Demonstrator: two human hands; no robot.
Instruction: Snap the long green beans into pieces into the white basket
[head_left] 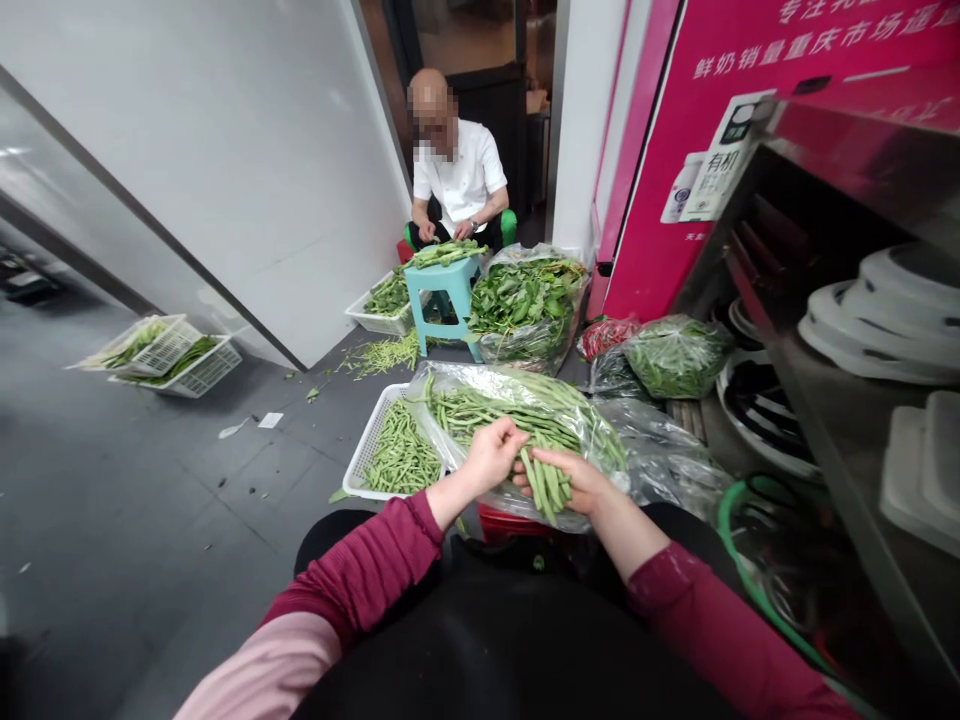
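Note:
A bunch of long green beans [546,484] lies in my right hand [577,478], whose fingers are wrapped round it. My left hand [493,452] is closed in a pinch at the upper end of the bunch; what its fingertips hold is too small to make out. Beneath and beyond both hands, a clear plastic bag [442,425] lies open with many long beans [495,408] inside. To its left stands a white basket [360,462] filled with short bean pieces [401,450].
A person [457,170] in white sits behind a light blue stool [444,285] topped with green stalks. Bags of leafy greens [525,295] stand beside it. Two baskets [206,370] are on the left floor. Shelves with dishes [885,320] rise at right.

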